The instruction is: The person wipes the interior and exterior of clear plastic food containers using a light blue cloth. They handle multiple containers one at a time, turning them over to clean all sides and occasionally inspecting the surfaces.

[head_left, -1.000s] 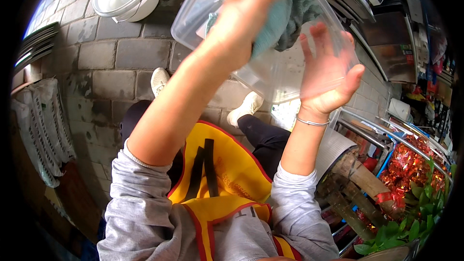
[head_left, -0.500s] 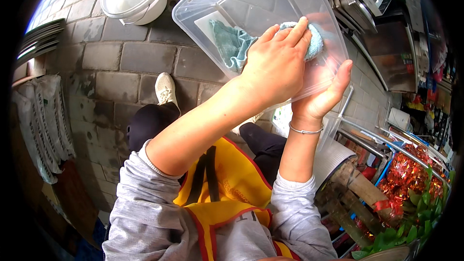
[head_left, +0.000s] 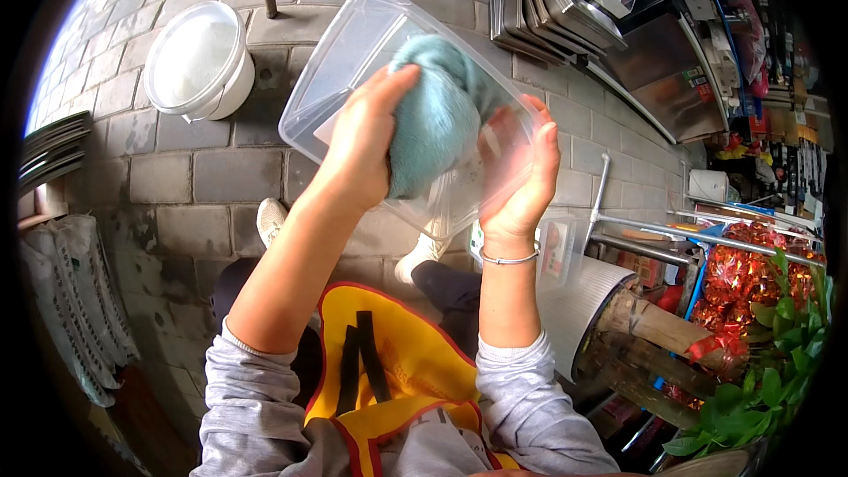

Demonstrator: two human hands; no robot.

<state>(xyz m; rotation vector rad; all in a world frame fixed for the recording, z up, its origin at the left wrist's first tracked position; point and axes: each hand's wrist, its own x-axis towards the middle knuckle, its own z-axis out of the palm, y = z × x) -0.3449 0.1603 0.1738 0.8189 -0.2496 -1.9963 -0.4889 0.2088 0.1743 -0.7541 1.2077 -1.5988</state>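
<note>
1. A left hand [head_left: 362, 137] grips a bunched blue-green cloth [head_left: 433, 132], its thumb on top and its other fingers hidden, at the open side of a clear plastic box [head_left: 353, 40].
2. The right hand [head_left: 519, 178] holds the box around its near right corner, palm against the outside, fingers blurred behind the plastic.
3. The box hangs tilted above the paved floor [head_left: 190, 181], between the two hands; a white bucket [head_left: 231, 88] stands on the floor to the far left.
4. By its look, the box is light, thin-walled and fairly stiff, perhaps slippery if wet and liable to crack if squeezed; the rim or a corner seems the surest hold.
5. The cloth looks soft and limp, best taken as a full handful; whether it is damp cannot be told.
</note>
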